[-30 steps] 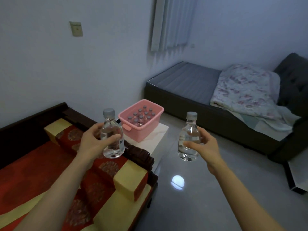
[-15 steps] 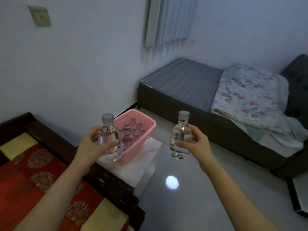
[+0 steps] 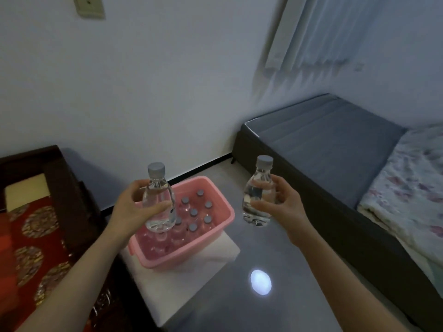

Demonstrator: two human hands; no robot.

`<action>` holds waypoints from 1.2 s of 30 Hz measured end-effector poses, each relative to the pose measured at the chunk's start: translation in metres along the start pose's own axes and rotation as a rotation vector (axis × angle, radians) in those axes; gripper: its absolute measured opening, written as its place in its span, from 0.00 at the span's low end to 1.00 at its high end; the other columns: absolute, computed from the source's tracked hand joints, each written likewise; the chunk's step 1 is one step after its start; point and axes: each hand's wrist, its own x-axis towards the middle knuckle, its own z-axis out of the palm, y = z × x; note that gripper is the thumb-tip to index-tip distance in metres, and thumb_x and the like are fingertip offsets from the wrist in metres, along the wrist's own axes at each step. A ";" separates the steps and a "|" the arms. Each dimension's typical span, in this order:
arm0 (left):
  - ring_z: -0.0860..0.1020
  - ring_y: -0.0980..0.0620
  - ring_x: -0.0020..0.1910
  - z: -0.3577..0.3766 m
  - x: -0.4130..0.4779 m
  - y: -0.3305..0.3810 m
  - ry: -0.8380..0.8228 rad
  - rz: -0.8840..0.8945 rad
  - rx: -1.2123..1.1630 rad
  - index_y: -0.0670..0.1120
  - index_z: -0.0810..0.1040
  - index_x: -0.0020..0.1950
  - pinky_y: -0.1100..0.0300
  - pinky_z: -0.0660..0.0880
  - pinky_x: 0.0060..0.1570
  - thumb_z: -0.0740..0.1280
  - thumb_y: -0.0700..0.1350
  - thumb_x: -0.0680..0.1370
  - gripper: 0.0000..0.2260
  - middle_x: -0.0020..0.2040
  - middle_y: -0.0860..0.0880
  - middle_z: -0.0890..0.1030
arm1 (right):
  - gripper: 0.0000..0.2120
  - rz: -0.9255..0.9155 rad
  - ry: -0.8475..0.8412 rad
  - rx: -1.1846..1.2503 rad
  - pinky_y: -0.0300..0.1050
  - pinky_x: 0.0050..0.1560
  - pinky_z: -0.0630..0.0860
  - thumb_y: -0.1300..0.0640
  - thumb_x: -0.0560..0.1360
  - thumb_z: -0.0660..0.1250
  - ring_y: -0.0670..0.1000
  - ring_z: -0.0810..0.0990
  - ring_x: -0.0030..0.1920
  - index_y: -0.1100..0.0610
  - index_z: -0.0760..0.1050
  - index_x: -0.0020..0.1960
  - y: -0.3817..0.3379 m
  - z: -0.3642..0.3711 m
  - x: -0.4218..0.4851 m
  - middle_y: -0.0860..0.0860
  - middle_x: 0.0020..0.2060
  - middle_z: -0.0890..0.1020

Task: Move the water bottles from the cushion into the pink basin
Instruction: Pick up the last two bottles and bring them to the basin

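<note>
So, quick rundown of the scene:

Left grip: left hand (image 3: pixel 134 209) is wrapped around a clear water bottle (image 3: pixel 158 200), thumb across the front, fingers behind. The bottle is upright, grey cap on top, hanging right over the near-left part of the pink basin (image 3: pixel 211 238).

Right grip: right hand (image 3: pixel 281 207) is closed around a second water bottle (image 3: pixel 257 195), also upright. This one sits off past the basin's right rim, over bare floor (image 3: pixel 311 271), well apart from the basin.

Basin: already packed with capped bottles (image 3: pixel 194 213) standing in rows toward the far and right side. The near-left corner, under the left bottle, looks like the freer pocket, though the held bottle blocks part of it.

Basin support: a low white desk (image 3: pixel 191 279), with a strip of white showing in front and to the right of the basin.

Cushion: red patterned cushion (image 3: pixel 26 248) at the far left, behind a dark wooden frame edge (image 3: pixel 72 200) that runs close to the basin's left side. Tight there.

Open room: glossy grey floor between basin and bed (image 3: pixel 323 144), with a bright light reflection (image 3: pixel 260 282) on it. Right side is wide open.
</note>
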 end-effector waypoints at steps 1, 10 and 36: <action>0.81 0.62 0.44 0.005 0.006 0.000 0.020 -0.002 0.001 0.59 0.77 0.52 0.71 0.73 0.38 0.79 0.52 0.57 0.26 0.48 0.53 0.84 | 0.28 -0.003 -0.025 0.002 0.47 0.48 0.77 0.56 0.63 0.79 0.49 0.80 0.55 0.29 0.73 0.50 0.002 -0.003 0.014 0.43 0.53 0.80; 0.80 0.64 0.47 0.007 0.034 -0.003 0.136 -0.079 -0.016 0.56 0.75 0.57 0.61 0.74 0.44 0.77 0.51 0.59 0.28 0.48 0.60 0.84 | 0.26 -0.003 -0.262 0.028 0.41 0.41 0.81 0.56 0.60 0.79 0.46 0.82 0.50 0.39 0.75 0.53 0.018 0.019 0.105 0.41 0.49 0.82; 0.80 0.64 0.47 0.047 0.018 -0.183 0.140 -0.328 0.188 0.57 0.76 0.54 0.71 0.73 0.47 0.78 0.46 0.67 0.19 0.49 0.59 0.82 | 0.26 -0.154 -1.024 -0.502 0.49 0.47 0.78 0.49 0.59 0.77 0.48 0.82 0.47 0.50 0.73 0.54 0.201 0.208 0.160 0.46 0.46 0.83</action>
